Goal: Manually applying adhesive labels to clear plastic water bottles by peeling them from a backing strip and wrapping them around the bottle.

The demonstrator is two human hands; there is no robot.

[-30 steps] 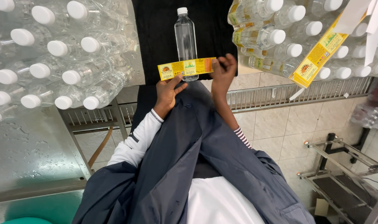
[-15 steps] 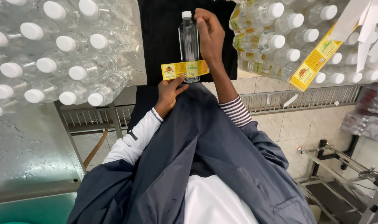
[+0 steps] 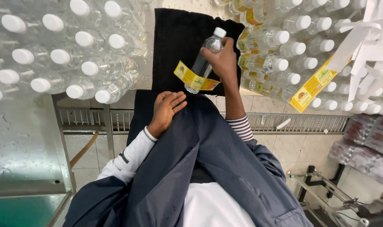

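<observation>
Bottle (image 3: 204, 61) now lifted, tilted, in right hand (image 3: 221, 61); label (image 3: 193, 79) attached.

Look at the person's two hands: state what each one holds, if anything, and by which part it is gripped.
The right hand grips a clear plastic bottle around its upper body, below the white cap; a yellow label sits on its lower part. The left hand holds nothing, open below it.

My right hand (image 3: 223, 62) holds the clear plastic bottle (image 3: 204, 63) tilted over the black cloth mat (image 3: 174, 46), cap toward 1 o'clock. Yellow paper label (image 3: 192, 79) sits on its lower end. My left hand (image 3: 166, 107) at 7 o'clock, apart. Unlabelled capped bottles (image 3: 65, 54) at 9 o'clock; labelled capped bottles (image 3: 284, 46) at 3 o'clock.
</observation>
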